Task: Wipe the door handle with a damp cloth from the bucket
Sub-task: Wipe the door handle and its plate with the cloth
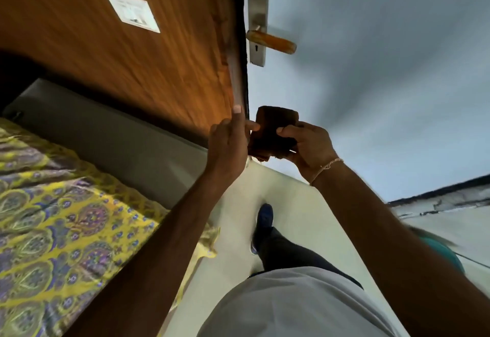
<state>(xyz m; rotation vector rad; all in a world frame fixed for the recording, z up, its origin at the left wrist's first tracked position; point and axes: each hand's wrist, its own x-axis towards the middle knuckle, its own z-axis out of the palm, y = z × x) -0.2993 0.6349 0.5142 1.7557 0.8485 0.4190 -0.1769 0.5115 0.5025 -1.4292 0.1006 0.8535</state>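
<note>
A dark brown folded cloth (273, 131) is held up in front of me, well below the door handle. My right hand (309, 145) grips its right side. My left hand (229, 140) pinches its left edge with thumb and finger, the forefinger lying against the door's edge. The lever handle (273, 42) is orange-brown and sticks out to the right from a steel backplate (257, 13) with a keyhole, on the grey door face. No bucket can be seen.
The wooden door face (119, 52) with a white paper notice (131, 11) stands at the left. A bed with a yellow patterned cover (58, 230) fills the lower left. My leg and blue shoe (263, 220) are on the pale floor; a teal object (440, 249) lies at right.
</note>
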